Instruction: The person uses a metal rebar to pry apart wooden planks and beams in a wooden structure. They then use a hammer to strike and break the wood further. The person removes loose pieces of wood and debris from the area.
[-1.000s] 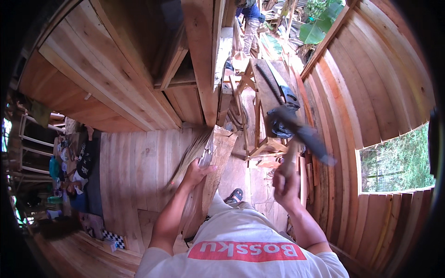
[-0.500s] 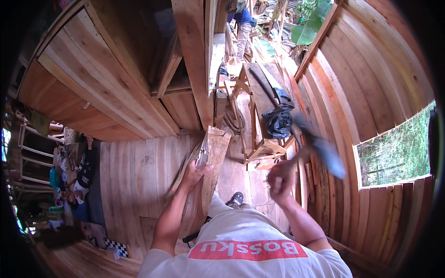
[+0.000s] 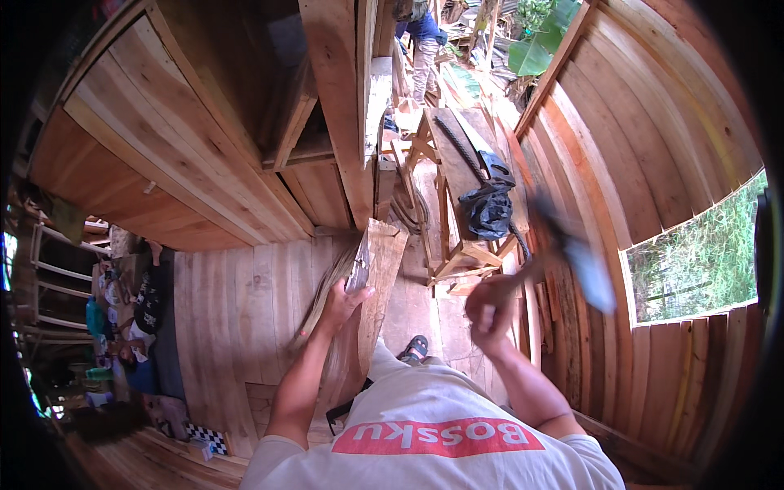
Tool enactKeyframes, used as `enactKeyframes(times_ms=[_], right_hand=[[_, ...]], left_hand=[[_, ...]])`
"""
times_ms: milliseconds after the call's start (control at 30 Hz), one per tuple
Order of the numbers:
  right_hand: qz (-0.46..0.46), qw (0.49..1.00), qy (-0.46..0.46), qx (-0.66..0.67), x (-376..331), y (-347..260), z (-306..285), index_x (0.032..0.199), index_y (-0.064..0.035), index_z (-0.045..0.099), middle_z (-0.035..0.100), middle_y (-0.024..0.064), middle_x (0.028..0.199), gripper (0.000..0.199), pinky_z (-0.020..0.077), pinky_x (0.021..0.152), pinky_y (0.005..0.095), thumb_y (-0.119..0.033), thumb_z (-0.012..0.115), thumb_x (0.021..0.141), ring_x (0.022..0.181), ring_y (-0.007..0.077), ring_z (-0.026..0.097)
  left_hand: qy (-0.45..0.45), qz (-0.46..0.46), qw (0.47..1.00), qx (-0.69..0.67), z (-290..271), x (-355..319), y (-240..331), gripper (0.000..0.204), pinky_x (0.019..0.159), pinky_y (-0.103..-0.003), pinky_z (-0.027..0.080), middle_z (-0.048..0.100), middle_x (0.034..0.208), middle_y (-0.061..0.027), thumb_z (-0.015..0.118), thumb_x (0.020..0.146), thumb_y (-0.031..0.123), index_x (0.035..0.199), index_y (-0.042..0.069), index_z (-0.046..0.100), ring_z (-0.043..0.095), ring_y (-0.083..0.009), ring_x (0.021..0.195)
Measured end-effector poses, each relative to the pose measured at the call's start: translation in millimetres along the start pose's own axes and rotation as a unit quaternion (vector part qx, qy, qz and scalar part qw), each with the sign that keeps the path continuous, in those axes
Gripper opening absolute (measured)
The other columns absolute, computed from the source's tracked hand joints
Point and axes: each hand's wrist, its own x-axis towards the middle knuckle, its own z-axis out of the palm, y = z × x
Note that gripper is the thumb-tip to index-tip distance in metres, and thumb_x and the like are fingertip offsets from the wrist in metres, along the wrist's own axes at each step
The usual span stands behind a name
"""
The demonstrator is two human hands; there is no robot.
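Note:
My left hand point(image 3: 345, 309) is closed around the left side of a rough wooden plank point(image 3: 377, 290), below its upper end. The plank stands tilted in front of my left leg. My right hand point(image 3: 492, 314) is a fist around the handle of a hatchet point(image 3: 578, 257), raised to the right of the plank and apart from it. Motion blurs the hatchet's broad grey head, so its exact shape is unclear.
Ahead stands a wooden workbench point(image 3: 464, 155) bearing a handsaw point(image 3: 493, 163) and a black plastic bag point(image 3: 488, 214). Board walls flank me, with a window opening point(image 3: 682, 261) at right. Another person point(image 3: 423, 53) stands beyond the bench; people sit at far left.
The hatchet and my right hand have shifted slightly, and the hatchet stays raised. My left hand keeps its hold on the plank. The whole view has moved a little.

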Motion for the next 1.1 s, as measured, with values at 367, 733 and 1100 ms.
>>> enactKeyframes(times_ms=[367, 733, 1100], right_hand=[[0.062, 0.985, 0.056, 0.152, 36, -54, -16, 0.097, -0.0005, 0.044, 0.046, -0.0011, 0.061, 0.007, 0.0318, 0.041, 0.0233, -0.002, 0.050, 0.092, 0.048, 0.0056, 0.042], [0.306, 0.949, -0.068, 0.010, -51, 42, -19, 0.113, 0.0012, 0.047, 0.055, 0.0128, 0.088, 0.026, 0.0420, 0.061, 0.0340, -0.009, 0.054, 0.089, 0.073, 0.0209, 0.054], [0.419, 0.879, -0.125, 0.191, -24, 31, 7, 0.096, -0.0009, 0.047, 0.054, 0.0127, 0.061, 0.022, 0.0434, 0.051, 0.0388, -0.021, 0.054, 0.091, 0.057, 0.0253, 0.056]], left_hand=[[0.037, 0.017, 0.999, -0.003, -13, 5, -30, 0.031, 0.071, -0.027, 0.049, 0.066, 0.087, -0.0062, 0.073, 0.079, 0.022, 0.092, -0.001, 0.057, 0.062, -0.0125, 0.079], [0.062, 0.004, 0.998, 0.028, 1, 6, 8, 0.048, 0.082, -0.030, 0.047, 0.063, 0.098, -0.0061, 0.074, 0.078, 0.031, 0.110, 0.000, 0.057, 0.058, -0.0129, 0.089], [0.020, -0.015, 0.996, 0.084, 3, 16, 7, 0.043, 0.080, -0.028, 0.049, 0.066, 0.095, -0.0090, 0.076, 0.076, 0.030, 0.098, -0.002, 0.060, 0.063, -0.0148, 0.086]])
